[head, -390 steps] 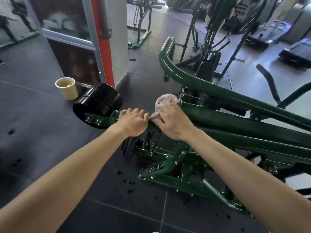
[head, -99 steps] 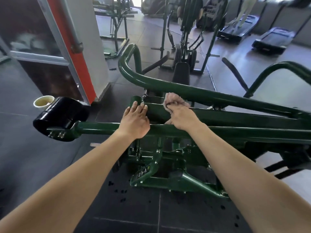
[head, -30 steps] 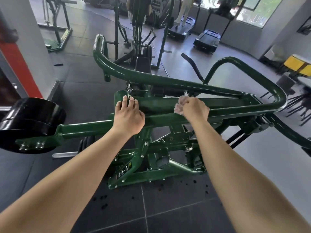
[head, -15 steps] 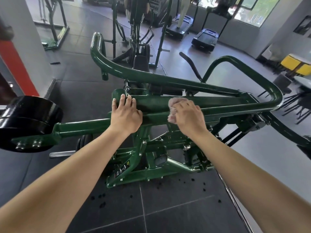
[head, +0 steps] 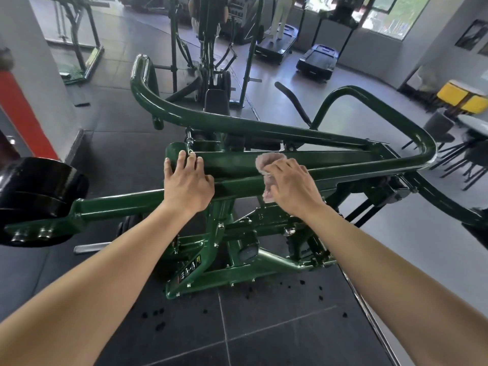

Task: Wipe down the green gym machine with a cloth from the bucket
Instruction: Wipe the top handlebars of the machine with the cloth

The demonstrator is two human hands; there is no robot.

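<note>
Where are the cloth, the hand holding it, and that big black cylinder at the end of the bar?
cloth (head: 266,162), head view, the pink bunch above the fingers.
right hand (head: 293,188), head view, the back of the hand.
black cylinder (head: 39,186), head view, its glossy curved side.

The dark grey tiled floor carries scattered black specks at 6 o'clock. A white pillar with a red stripe stands at 10 o'clock, black treadmills at 1 o'clock, and yellow stools at 2 o'clock.
</note>
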